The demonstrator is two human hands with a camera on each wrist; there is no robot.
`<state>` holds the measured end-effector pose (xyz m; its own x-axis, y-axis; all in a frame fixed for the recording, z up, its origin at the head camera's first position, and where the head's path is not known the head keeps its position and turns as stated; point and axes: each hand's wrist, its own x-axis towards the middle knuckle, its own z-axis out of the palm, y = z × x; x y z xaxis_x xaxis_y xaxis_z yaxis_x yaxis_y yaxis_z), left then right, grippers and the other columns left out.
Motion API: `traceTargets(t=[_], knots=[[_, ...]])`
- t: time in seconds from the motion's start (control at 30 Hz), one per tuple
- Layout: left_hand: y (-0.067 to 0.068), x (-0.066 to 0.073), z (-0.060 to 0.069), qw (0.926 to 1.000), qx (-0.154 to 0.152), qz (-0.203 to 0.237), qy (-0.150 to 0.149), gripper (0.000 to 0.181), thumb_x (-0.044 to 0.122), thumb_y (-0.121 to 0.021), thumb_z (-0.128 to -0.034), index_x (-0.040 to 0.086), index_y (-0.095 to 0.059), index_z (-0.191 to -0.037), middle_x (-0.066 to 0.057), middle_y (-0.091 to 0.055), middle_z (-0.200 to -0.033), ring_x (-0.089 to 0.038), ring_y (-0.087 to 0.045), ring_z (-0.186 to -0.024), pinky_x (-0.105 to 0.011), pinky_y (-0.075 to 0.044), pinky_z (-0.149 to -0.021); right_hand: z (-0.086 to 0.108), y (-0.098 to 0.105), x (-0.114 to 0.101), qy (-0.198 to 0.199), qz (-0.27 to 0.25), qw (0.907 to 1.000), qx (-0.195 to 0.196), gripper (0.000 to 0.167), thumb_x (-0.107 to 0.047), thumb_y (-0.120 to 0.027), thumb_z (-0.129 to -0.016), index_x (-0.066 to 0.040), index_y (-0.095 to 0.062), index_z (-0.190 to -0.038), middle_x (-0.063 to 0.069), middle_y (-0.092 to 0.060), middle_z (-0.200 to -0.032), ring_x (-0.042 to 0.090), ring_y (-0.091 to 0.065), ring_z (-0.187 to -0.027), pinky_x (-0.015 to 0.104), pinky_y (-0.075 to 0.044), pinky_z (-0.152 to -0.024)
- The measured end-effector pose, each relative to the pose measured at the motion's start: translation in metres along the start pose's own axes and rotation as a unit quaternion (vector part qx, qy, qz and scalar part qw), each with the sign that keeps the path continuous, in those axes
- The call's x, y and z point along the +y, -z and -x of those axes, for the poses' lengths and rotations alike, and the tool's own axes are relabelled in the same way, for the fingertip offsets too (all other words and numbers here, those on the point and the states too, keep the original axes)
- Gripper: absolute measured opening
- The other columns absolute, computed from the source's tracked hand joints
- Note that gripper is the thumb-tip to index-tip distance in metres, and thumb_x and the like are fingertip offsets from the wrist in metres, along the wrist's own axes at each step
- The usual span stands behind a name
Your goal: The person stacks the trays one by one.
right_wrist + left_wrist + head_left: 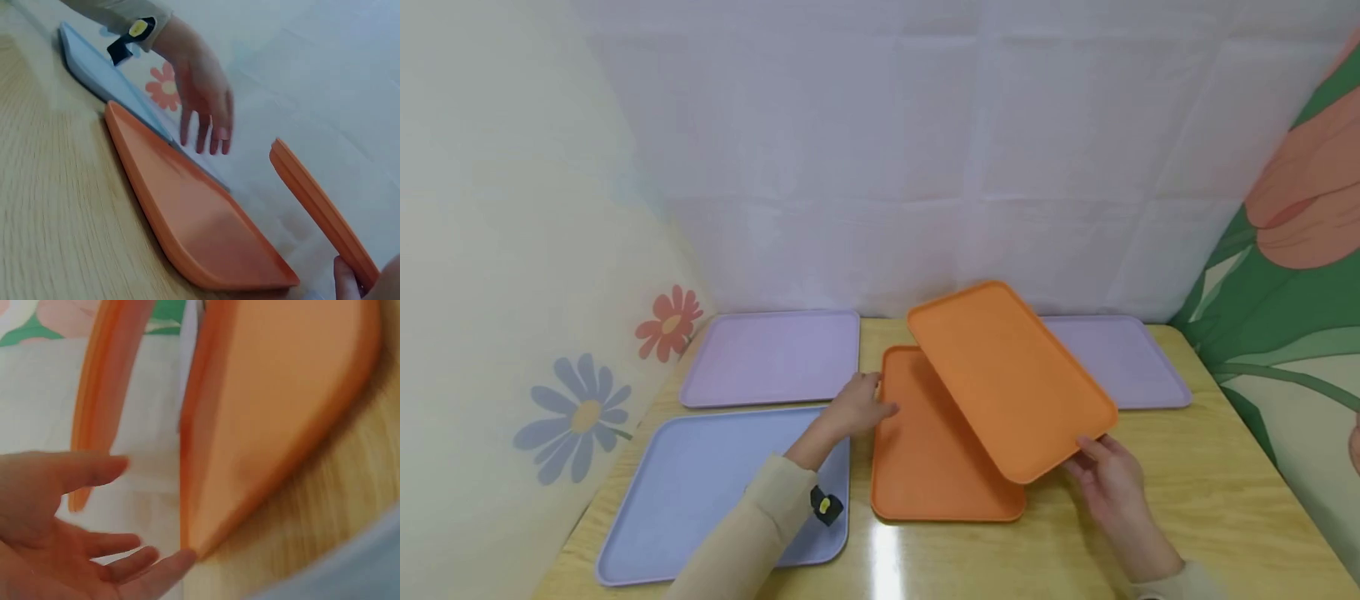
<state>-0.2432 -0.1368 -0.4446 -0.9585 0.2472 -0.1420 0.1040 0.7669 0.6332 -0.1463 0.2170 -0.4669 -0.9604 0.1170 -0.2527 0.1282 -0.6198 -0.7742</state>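
Note:
An orange tray (1011, 379) is held up at a tilt by the right hand (1108, 483), thumb on top at its near right corner and fingers beneath. In the right wrist view this raised tray (319, 203) appears edge-on. Below it, another orange tray (936, 450) lies on the table. The left hand (856, 406) is at that lower tray's left edge, fingers spread and relaxed, gripping nothing. In the left wrist view the left hand (81, 531) has a fingertip at or near the corner of the lower tray (269, 406); contact is unclear.
A blue tray (700, 483) lies at the left under the left forearm. Two purple trays (775, 358) (1112, 358) lie at the back left and back right, the right one partly hidden by the raised tray. A white cloth (850, 150) hangs behind the table (1217, 500).

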Motion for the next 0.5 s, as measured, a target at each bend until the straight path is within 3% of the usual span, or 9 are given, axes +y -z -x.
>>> traceTargets(t=[0.13,0.23,0.3,0.4,0.5], knots=[[-0.002,0.008,0.003,0.9927,0.045,0.108,-0.03,0.063,0.023,-0.066,-0.0977,-0.01,-0.043,-0.146,-0.031,-0.048,-0.145,-0.045,-0.05,-0.129,-0.055,-0.046,-0.107,0.005,-0.014,0.008,0.004,0.0,0.9998,0.022,0.02,0.007,-0.045,-0.101,-0.008,-0.058,-0.1,-0.002,-0.065,-0.087,0.01,-0.065,-0.081,0.027,-0.059,-0.072],[-0.009,0.012,0.001,0.9752,0.061,0.208,-0.043,0.064,0.018,-0.065,-0.0984,-0.011,-0.038,-0.148,-0.031,-0.046,-0.146,-0.044,-0.054,-0.126,-0.052,-0.052,-0.1,0.007,-0.023,0.013,0.009,0.004,0.9995,0.029,0.016,0.007,-0.045,-0.101,-0.006,-0.055,-0.104,-0.003,-0.065,-0.087,0.01,-0.065,-0.081,0.026,-0.059,-0.072],[-0.015,0.013,-0.003,0.9562,0.065,0.282,-0.046,0.064,0.013,-0.064,-0.0989,-0.012,-0.034,-0.149,-0.033,-0.043,-0.146,-0.045,-0.055,-0.125,-0.05,-0.056,-0.095,0.008,-0.029,0.017,0.012,0.003,0.9993,0.036,0.015,0.007,-0.045,-0.101,-0.005,-0.053,-0.106,-0.002,-0.064,-0.087,0.01,-0.065,-0.08,0.026,-0.059,-0.071],[-0.022,0.016,-0.006,0.9185,0.07,0.387,-0.039,0.064,0.007,-0.06,-0.0997,-0.013,-0.027,-0.15,-0.035,-0.041,-0.143,-0.044,-0.057,-0.12,-0.049,-0.058,-0.092,0.008,-0.036,0.022,0.013,0.01,0.9989,0.044,0.014,0.008,-0.045,-0.1,-0.002,-0.049,-0.109,-0.003,-0.063,-0.086,0.01,-0.064,-0.079,0.026,-0.06,-0.071],[-0.028,0.019,-0.007,0.8865,0.069,0.457,-0.029,0.065,0.003,-0.059,-0.0987,-0.012,-0.024,-0.151,-0.032,-0.042,-0.138,-0.037,-0.062,-0.109,-0.052,-0.056,-0.094,0.009,-0.043,0.028,0.015,0.02,0.9987,0.045,0.016,0.009,-0.044,-0.099,-0.001,-0.045,-0.112,-0.003,-0.062,-0.085,0.009,-0.064,-0.077,0.025,-0.059,-0.069]])
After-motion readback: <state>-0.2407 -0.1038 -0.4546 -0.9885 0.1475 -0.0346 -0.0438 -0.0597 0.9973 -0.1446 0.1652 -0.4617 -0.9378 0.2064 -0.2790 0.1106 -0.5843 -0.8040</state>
